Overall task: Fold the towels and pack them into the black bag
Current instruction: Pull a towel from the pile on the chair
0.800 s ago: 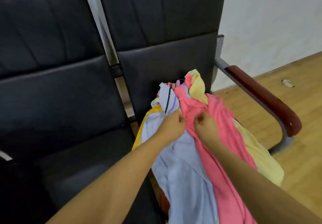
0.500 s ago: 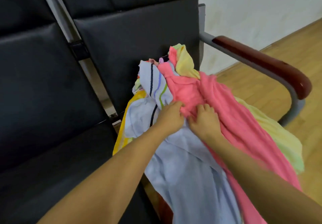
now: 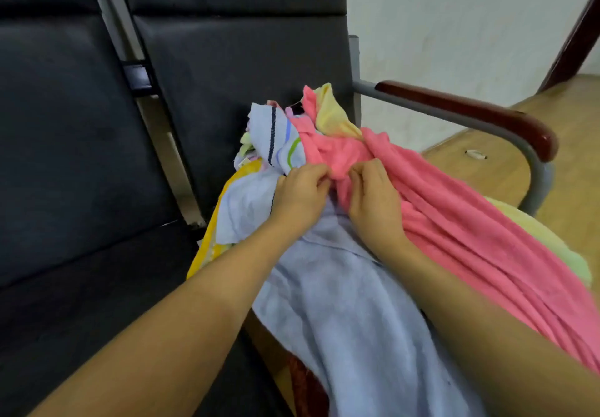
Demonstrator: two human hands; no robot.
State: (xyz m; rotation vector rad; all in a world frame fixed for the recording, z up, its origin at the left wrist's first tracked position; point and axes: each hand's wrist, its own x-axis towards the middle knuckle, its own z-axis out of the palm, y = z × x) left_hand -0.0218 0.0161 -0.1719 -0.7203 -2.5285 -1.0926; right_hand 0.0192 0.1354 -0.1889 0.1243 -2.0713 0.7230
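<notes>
A heap of towels lies on the right-hand black chair seat. A pink towel (image 3: 461, 231) drapes from the heap down to the lower right. A pale blue towel (image 3: 350, 316) spreads toward me, a striped white one (image 3: 276, 137) sits at the heap's top left, and a pale yellow one (image 3: 331, 114) peeks out behind. My left hand (image 3: 298, 196) and my right hand (image 3: 373, 196) sit side by side, both pinching the bunched pink towel's edge. No black bag is in view.
Black padded chairs (image 3: 81, 157) fill the left and back, joined by a metal frame bar (image 3: 156, 121). A wooden-topped armrest (image 3: 470, 111) runs to the right of the heap. Wooden floor (image 3: 571, 189) and a white wall (image 3: 454, 20) lie beyond.
The view has drawn nearer and tilted down. Both hands have kept their hold on the pink towel's edge, and the pink cloth is bunched more tightly between them.
</notes>
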